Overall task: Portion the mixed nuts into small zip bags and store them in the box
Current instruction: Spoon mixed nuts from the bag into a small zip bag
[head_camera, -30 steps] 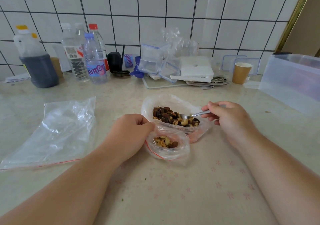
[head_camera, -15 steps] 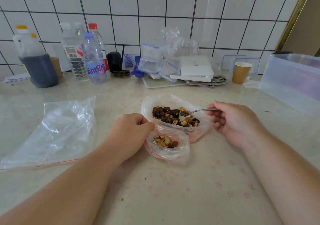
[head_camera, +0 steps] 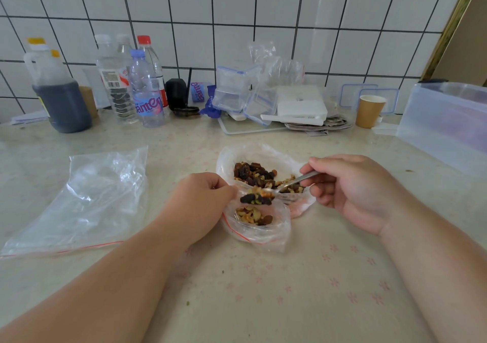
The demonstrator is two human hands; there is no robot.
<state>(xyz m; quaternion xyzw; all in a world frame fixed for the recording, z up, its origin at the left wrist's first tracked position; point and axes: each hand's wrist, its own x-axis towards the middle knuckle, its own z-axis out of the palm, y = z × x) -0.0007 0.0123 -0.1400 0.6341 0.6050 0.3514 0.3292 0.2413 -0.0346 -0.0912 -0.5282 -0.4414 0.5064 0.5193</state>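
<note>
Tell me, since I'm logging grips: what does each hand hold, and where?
Right hand grips the spoon by its handle; left hand pinches the small zip bag at its rim.

Spooning nuts over a small zip bag

The right hand [head_camera: 361, 192] is holding a spoon [head_camera: 292, 183] heaped with nuts [head_camera: 257, 197] above the small bag [head_camera: 259, 226], whose rim the left hand [head_camera: 200, 205] is pinching open; the big nut bag [head_camera: 237, 155] is lying just behind on the desk [head_camera: 316, 290].
</note>
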